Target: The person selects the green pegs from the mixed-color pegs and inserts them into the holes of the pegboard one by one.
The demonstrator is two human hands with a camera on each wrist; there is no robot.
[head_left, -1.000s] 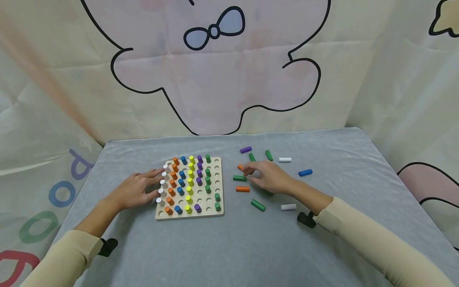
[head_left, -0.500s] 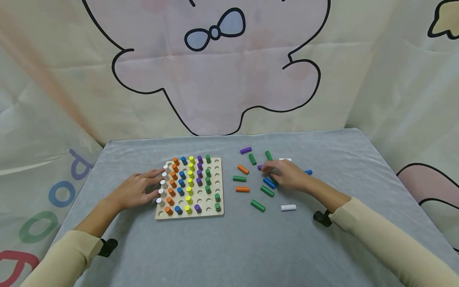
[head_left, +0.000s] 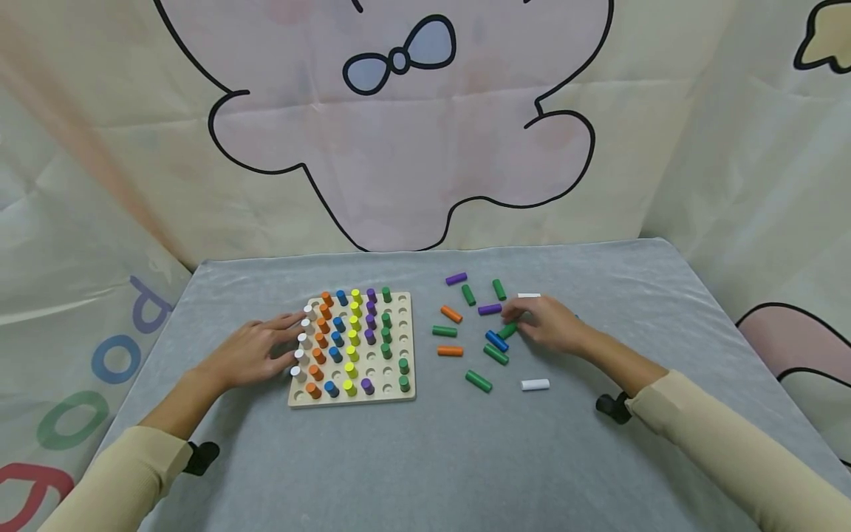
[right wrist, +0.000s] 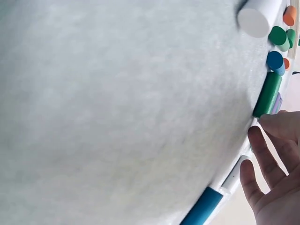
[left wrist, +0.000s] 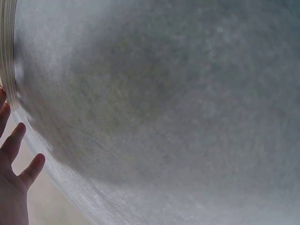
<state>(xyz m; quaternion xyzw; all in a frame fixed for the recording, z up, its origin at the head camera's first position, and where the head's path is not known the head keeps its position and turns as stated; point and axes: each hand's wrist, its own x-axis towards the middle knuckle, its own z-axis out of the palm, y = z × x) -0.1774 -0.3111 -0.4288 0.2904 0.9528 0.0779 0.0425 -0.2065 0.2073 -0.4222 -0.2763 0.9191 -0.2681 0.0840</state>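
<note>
Right hand [head_left: 548, 325], bent over the scattered pegs: thumb and fingertips are brought to one end of a green peg [right wrist: 267, 95]. In the right wrist view a digit meets the near end of that peg while the other fingers stand apart below it; because the hand lies at the frame's edge and hides the peg's far side, it cannot be told whether the digits are clamped on the peg or merely touch it.

Relative to the first head view, the right hand has shifted rightward, away from the pegboard [head_left: 394, 329], uncovering an orange peg [head_left: 450, 314], a purple peg [head_left: 490, 309] and a blue peg [head_left: 496, 340]. The pegs standing in the board appear unchanged, which suggests that the work at this instant lies in choosing or taking up a loose peg rather than in seating one.

The green peg lies on the cloth [head_left: 425, 458], directly at the fingertips, its opposite end just beside the blue peg. The purple peg lies beyond it, and a white peg [head_left: 535, 385] nearer the person.

Left hand [head_left: 259, 351]: fingers extended and spread, resting at the board's left edge beside the white column, and gripping no loose peg.
</note>
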